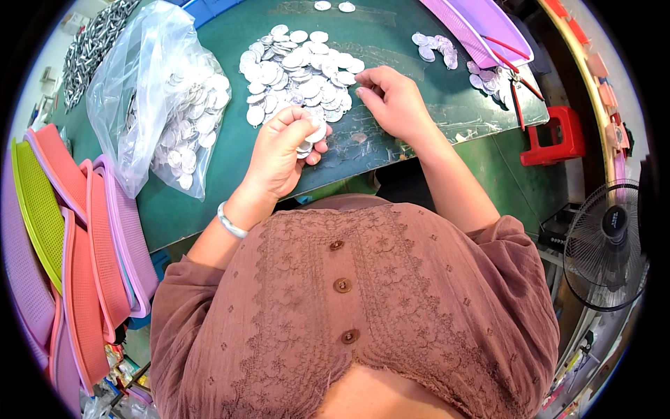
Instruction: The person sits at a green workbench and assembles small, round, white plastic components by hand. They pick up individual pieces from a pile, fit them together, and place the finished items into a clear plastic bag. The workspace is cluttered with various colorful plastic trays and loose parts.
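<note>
My left hand (279, 150) is closed on a small stack of silver discs (315, 131), the thumb pressing on the top one. It sits at the near edge of a heap of silver round discs (296, 70), several of which show a small loop on the rim. At the heap's right side is my right hand (394, 98), its fingers bent and the thumb apart from the index finger. Nothing shows between those fingertips, which are close to the outermost discs. Some of the stack in my left hand is hidden by its fingers.
A clear plastic bag (157, 91) of similar discs lies left of the heap on the green table (391, 150). Small disc groups (436, 49) and red-handled pliers (515, 78) lie right, beside a purple basket (481, 31). Stacked baskets (105, 244), a red stool (555, 140) and a fan (606, 244) stand around.
</note>
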Available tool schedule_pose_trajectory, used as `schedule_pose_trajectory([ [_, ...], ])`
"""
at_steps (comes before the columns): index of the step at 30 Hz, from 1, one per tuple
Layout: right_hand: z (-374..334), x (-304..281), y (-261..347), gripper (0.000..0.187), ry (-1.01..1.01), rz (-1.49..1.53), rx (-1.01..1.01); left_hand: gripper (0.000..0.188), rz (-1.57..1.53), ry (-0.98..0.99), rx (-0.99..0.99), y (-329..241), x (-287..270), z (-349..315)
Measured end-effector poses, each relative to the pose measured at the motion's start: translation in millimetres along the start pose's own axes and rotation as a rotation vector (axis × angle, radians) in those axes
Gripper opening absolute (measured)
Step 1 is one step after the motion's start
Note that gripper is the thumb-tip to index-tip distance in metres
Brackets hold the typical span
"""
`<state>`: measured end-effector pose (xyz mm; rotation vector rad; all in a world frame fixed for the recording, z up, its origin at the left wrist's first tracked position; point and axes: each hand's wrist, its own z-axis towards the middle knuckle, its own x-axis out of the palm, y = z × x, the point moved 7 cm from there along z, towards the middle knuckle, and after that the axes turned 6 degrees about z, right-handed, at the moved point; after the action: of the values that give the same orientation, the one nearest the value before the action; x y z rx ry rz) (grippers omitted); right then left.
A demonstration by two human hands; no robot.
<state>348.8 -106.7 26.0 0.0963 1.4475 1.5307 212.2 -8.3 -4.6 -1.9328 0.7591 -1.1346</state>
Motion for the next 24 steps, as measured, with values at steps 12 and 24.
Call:
schedule_pose_trajectory([
  [12, 17.5, 1.7, 5.3, 0.015, -0.069, -0.323, -0.289, 0.019, -0.034, 0.07, -0.064, -1.1, 0.0, 0.1],
  [24, -7.1, 17.5, 17.4, 0.016, 0.237, 0.966, 0.378, 0.016, -0.019, -0.009, 0.014, -5.1, 8.7, 8.3],
])
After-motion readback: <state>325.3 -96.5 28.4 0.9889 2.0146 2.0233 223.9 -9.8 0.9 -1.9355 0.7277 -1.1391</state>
